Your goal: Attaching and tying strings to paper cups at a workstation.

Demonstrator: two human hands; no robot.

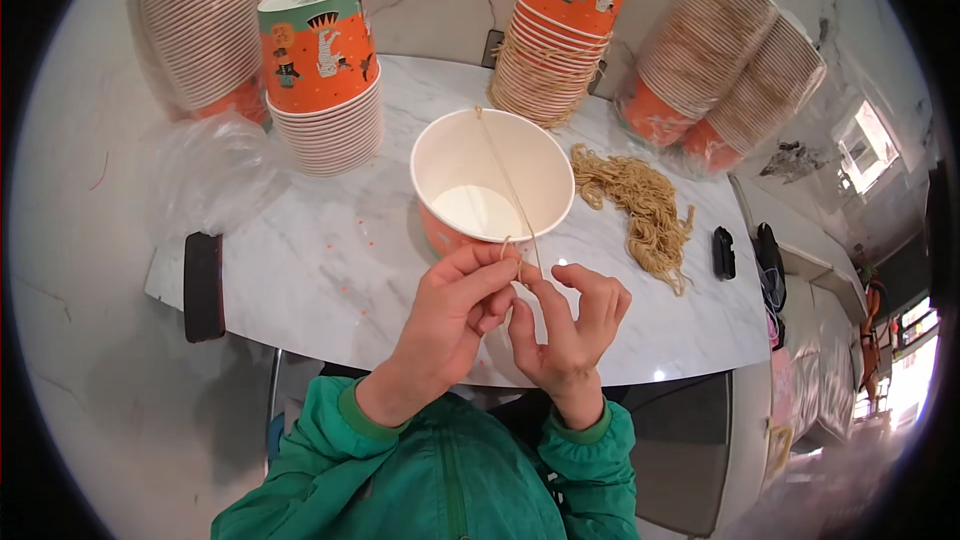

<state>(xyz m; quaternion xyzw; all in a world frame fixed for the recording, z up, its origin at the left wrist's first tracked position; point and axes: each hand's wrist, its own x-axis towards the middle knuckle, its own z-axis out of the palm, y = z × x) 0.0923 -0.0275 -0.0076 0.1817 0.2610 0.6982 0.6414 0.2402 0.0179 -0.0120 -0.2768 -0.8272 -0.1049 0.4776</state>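
Note:
A white-lined paper bucket [450,170] with an orange outside stands in front of me, its mouth tilted toward me. A thin tan cord [508,176] is fixed at the far rim and runs across the opening to the near rim. There my left hand [450,300] is closed, pinching the cord's end between thumb and fingertips. Close beside it, my right hand [575,325] has thumb and fingers apart, with the index fingertip at the cord by the left fingertips. The exact contact there is partly hidden by the fingers.
A pile of loose tan cords [640,205] lies right of the bucket. Behind stand a stack of orange buckets [320,60], another with cords hanging on it [560,30], and plastic-wrapped stacks [700,50]. A crumpled clear bag [215,175] and a small black object [723,253] flank the marble-patterned table [300,270].

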